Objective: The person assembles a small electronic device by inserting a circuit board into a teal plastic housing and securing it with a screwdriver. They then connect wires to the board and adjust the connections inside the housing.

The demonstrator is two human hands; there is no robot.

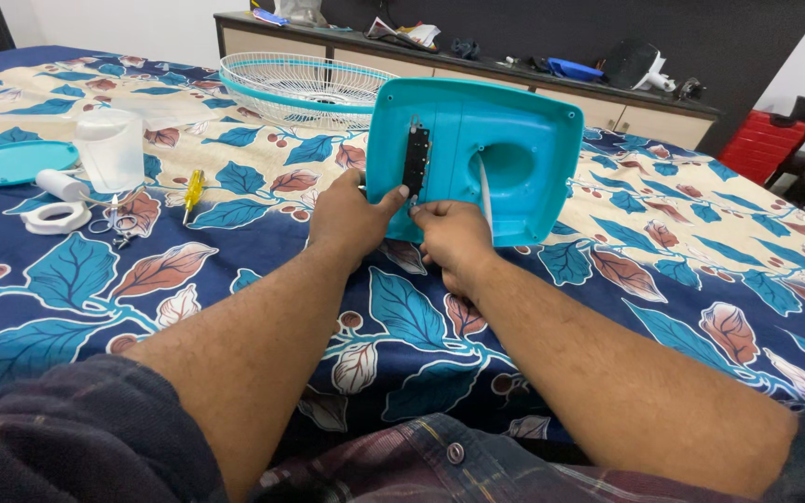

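A teal plastic fan base [514, 158] stands tilted on the bed, its hollow underside facing me. A black switch strip [416, 160] is set into its left part. My left hand [351, 216] grips the base's lower left edge, thumb touching the bottom of the strip. My right hand [454, 237] holds the lower edge just to the right and pinches a thin white tool [484, 191] that points up into the round recess.
A white wire fan grille [305, 88] lies behind the base. At left are a yellow-handled screwdriver [193, 191], a clear plastic cup [111, 149], a white ring part [56, 217], a teal disc [11, 161]. A cluttered cabinet [477, 79] stands at the back.
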